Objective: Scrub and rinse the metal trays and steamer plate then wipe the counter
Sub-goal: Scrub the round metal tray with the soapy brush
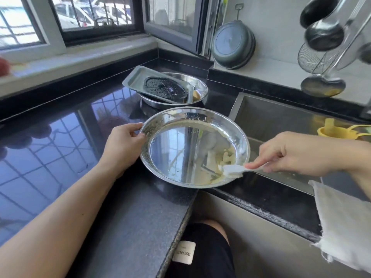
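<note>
The left hand point(124, 145) grips the tray point(176, 149) rim; the right hand point(297, 153) pinches a scraper point(232, 169), scraping residue. Next probably comes scrubbing.

Glossy black counter point(60, 149) under round tray point(180, 115), metal basin point(202, 87).

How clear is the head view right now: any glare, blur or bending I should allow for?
Head view: daylight from the window mirrors as bright grid glare on the dark counter; the round tray is mirror-bright, so residue is hard to judge; the white scraper in the right hand is slightly smeared; wide-angle bending curves the edges; the left hand is sharp.
</note>
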Action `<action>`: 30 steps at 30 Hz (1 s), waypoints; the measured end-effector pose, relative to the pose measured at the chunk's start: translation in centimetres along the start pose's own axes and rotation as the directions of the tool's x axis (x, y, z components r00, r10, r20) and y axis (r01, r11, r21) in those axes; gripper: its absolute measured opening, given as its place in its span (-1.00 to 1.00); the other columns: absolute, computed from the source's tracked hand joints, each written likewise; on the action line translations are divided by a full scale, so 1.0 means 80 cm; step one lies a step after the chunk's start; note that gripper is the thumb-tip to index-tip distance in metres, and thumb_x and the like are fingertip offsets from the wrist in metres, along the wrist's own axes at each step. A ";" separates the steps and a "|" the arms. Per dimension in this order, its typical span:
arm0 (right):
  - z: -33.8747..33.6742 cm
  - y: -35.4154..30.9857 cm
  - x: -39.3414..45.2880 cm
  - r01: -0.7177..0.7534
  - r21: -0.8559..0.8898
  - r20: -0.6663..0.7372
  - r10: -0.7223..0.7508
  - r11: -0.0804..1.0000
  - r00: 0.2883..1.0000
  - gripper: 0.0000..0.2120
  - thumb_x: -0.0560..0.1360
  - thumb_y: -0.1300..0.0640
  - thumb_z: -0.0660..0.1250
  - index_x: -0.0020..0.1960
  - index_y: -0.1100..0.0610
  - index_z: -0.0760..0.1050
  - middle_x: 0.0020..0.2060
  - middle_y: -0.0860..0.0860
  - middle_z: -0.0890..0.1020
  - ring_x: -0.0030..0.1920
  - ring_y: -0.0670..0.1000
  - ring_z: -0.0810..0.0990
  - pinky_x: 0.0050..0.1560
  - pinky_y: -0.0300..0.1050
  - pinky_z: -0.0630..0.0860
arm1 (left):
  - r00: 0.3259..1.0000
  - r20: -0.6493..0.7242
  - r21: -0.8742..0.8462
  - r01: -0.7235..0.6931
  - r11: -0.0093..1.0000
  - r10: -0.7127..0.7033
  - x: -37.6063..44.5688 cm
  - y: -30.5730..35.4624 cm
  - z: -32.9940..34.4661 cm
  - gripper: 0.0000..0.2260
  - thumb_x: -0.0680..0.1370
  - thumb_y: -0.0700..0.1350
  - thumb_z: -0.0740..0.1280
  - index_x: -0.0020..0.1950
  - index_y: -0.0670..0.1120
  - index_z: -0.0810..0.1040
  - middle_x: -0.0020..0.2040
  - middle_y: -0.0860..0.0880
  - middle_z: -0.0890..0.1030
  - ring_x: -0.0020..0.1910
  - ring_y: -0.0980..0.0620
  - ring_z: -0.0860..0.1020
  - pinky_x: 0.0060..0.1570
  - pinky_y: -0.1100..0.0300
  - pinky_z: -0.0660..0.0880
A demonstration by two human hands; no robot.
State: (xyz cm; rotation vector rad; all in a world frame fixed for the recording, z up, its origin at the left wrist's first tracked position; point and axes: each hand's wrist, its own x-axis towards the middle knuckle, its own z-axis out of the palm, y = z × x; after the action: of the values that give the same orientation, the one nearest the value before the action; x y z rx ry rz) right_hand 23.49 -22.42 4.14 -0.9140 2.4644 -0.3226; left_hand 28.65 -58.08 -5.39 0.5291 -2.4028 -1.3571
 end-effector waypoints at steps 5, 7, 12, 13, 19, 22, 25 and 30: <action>-0.019 0.002 0.014 -0.167 -0.193 -0.163 0.136 0.967 0.977 -0.50 0.57 0.02 0.39 -0.06 -0.68 0.45 -0.28 -0.08 0.65 -0.20 -0.02 0.64 -0.14 -0.12 0.62 | 1.000 0.007 -0.020 0.012 1.000 -0.011 -0.002 0.000 0.000 -0.68 0.53 -0.19 0.29 0.05 0.16 0.74 -0.11 -0.06 0.75 -0.01 -0.13 0.70 0.05 -0.02 0.63; -0.007 -0.022 0.025 -0.146 -0.192 -0.165 0.114 0.971 0.980 -0.63 0.61 0.00 0.33 0.11 -0.56 0.51 -0.25 -0.16 0.62 -0.16 -0.18 0.60 -0.09 -0.25 0.56 | 1.000 0.011 -0.020 0.017 1.000 -0.017 -0.001 -0.001 -0.001 -0.68 0.52 -0.19 0.29 0.06 0.16 0.74 -0.12 -0.06 0.75 -0.02 -0.13 0.70 0.05 -0.04 0.63; 0.025 -0.050 0.075 -0.246 -0.248 -0.243 0.186 0.937 0.952 -0.53 0.64 0.15 0.17 0.44 -0.28 0.42 0.18 -0.03 0.56 0.09 0.08 0.60 0.14 0.08 0.57 | 1.000 0.022 0.002 0.008 1.000 -0.008 0.000 -0.001 0.000 -0.66 0.50 -0.17 0.30 0.12 0.17 0.73 -0.13 -0.04 0.75 -0.03 -0.10 0.70 0.05 -0.07 0.65; 0.024 -0.051 0.088 -0.314 -0.260 -0.264 0.246 0.913 0.933 -0.54 0.62 0.18 0.17 0.44 -0.20 0.45 0.24 0.05 0.55 0.10 0.14 0.61 0.12 0.07 0.58 | 1.000 0.024 -0.001 0.002 1.000 -0.002 -0.001 -0.001 0.000 -0.67 0.51 -0.16 0.31 0.12 0.17 0.73 -0.12 -0.05 0.74 -0.03 -0.11 0.69 0.05 -0.07 0.64; 0.002 -0.067 0.149 -0.500 -0.242 -0.322 0.417 0.832 0.850 -0.83 0.47 0.30 0.18 -0.11 0.10 0.50 -0.03 0.14 0.58 -0.14 0.15 0.57 -0.15 -0.06 0.50 | 0.998 0.052 -0.024 -0.019 1.000 0.020 -0.002 0.004 -0.003 -0.69 0.53 -0.19 0.33 -0.09 0.26 0.69 -0.18 0.08 0.73 -0.13 0.06 0.67 -0.04 0.09 0.60; 0.014 -0.092 0.181 -0.389 -0.261 -0.318 0.301 0.883 0.899 -0.59 0.54 0.24 0.16 0.32 0.04 0.56 0.24 0.14 0.58 0.15 0.23 0.57 0.12 0.01 0.54 | 0.996 0.081 -0.034 -0.031 0.999 0.034 -0.001 0.004 -0.005 -0.70 0.55 -0.21 0.32 0.00 0.18 0.73 -0.19 0.19 0.72 -0.18 0.20 0.65 -0.09 0.16 0.58; 0.030 -0.127 0.195 -0.185 -0.163 -0.242 0.142 0.969 0.960 -0.55 0.60 0.20 0.15 0.42 -0.09 0.52 0.35 0.12 0.56 0.27 0.22 0.54 0.27 0.00 0.49 | 0.995 0.087 -0.049 -0.039 0.998 0.043 0.003 0.000 -0.006 -0.74 0.58 -0.16 0.35 0.08 0.16 0.74 -0.16 0.21 0.73 -0.12 0.21 0.67 -0.01 0.14 0.61; 0.034 -0.128 0.191 -0.159 -0.222 -0.197 0.116 0.962 0.974 -0.57 0.61 0.11 0.18 0.41 -0.22 0.49 0.37 0.08 0.54 0.24 0.19 0.56 0.22 -0.05 0.50 | 0.995 0.079 -0.043 -0.058 0.997 0.062 0.005 -0.005 -0.003 -0.77 0.60 -0.15 0.36 0.08 0.14 0.73 -0.19 0.19 0.73 -0.17 0.20 0.66 -0.06 0.17 0.59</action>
State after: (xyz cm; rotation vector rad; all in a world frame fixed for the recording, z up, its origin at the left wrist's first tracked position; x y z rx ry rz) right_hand 20.45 -40.36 0.14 -0.8310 2.7647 -0.0659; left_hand 28.47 -58.64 -5.55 0.3958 -2.4275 -1.4240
